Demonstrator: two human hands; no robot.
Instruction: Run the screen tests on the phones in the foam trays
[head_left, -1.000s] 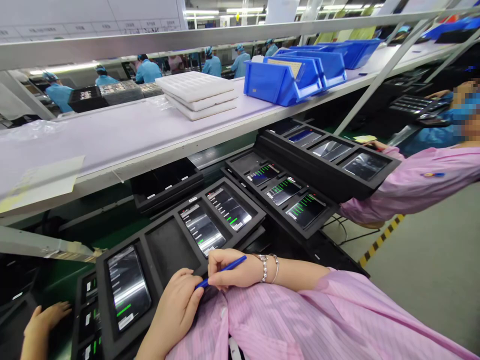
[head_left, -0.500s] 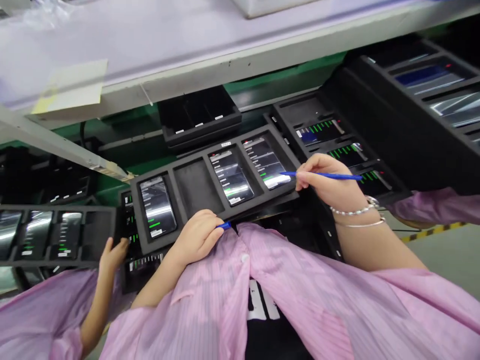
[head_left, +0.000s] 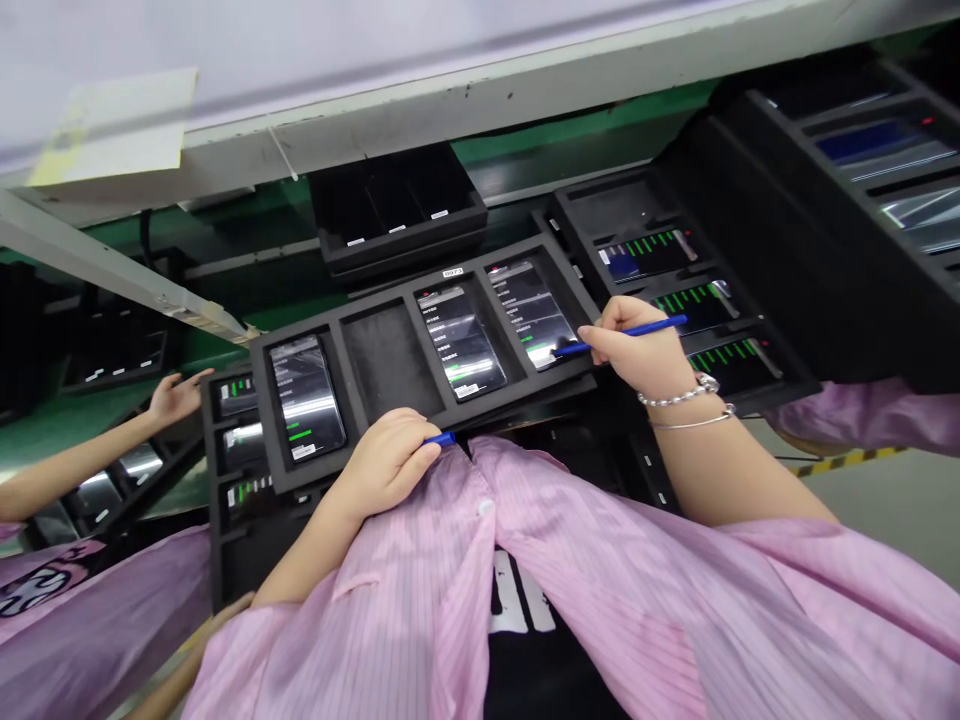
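My right hand [head_left: 637, 345] is closed around a blue pen [head_left: 652, 326], its lower end at the bottom of the lit phone [head_left: 529, 310] in the rightmost compartment of a black tray [head_left: 442, 415]. My left hand [head_left: 394, 460] rests curled at the tray's near edge. A short blue pen-like end [head_left: 441, 439] sticks out of its fingers; the rest is hidden. The tray also holds a phone [head_left: 461, 340] in the third compartment and another phone [head_left: 306, 400] in the leftmost. The second compartment [head_left: 390, 365] has no phone.
A tray of phones [head_left: 577, 215] stands to the right, beside a tall black tray stack [head_left: 750, 220]. Dark phones lie in a tray [head_left: 405, 240] behind. A shelf edge [head_left: 450, 105] crosses above. A co-worker's hand [head_left: 176, 398] is at the left, over other trays.
The pen has tilted, its upper end rising, and its lower end has shifted slightly down the phone's screen. My left hand stays put. The co-worker's hand has moved up and left; the trays there shifted.
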